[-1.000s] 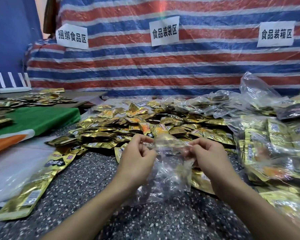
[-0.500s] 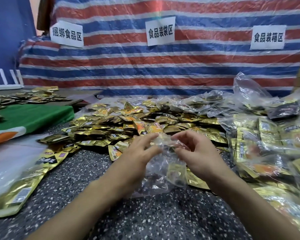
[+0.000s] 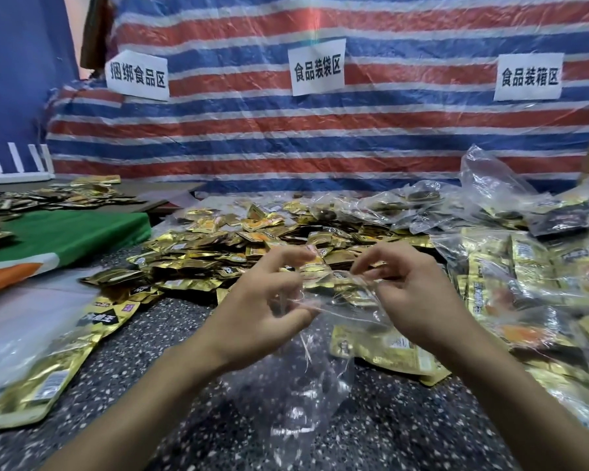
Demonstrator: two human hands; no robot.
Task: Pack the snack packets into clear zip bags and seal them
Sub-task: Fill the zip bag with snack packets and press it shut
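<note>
Left hand [image 3: 252, 321] and right hand [image 3: 419, 300] each have a pinch grip on the bag [image 3: 293, 396] rim, hanging over the surface [image 3: 405, 423] by the packets [image 3: 218, 246]; flimsy, slippery film, so I'd hold at the zip.

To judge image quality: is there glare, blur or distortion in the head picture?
Head view: the left hand and right hand are motion-blurred; glare streaks the plastic sheet over the striped tarp; the wide lens bends the frame edges; the clear zip bag is faint.

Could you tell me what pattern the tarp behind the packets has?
The tarp is striped red, blue and white; head view.
</note>
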